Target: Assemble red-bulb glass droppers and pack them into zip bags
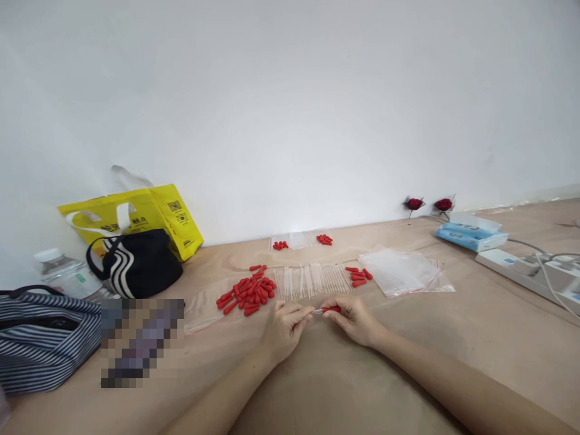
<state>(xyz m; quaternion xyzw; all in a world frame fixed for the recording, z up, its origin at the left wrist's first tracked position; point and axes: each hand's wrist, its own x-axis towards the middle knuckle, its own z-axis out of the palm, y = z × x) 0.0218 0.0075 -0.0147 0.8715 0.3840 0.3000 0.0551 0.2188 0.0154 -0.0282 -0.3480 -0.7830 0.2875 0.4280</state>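
Note:
My left hand (pixel 285 326) and my right hand (pixel 356 320) meet over the table, just in front of a row of clear thin tubes (pixel 312 281). Between the fingertips is one clear tube with a red cap (pixel 331 309); the right hand pinches the red cap and the left hand pinches the clear end. A pile of loose red caps (pixel 247 293) lies left of the tubes. A few more red caps (pixel 359 277) lie at the right end of the row.
Clear zip bags (pixel 401 272) lie to the right, two small bags with red caps (pixel 301 240) at the back. A yellow bag (pixel 149 214), black pouch (pixel 136 263), striped bag (pixel 45 338) and bottle (pixel 63 269) sit left. Tissue pack (pixel 471 235), power strip (pixel 530 269) and two roses (pixel 428 205) stand right.

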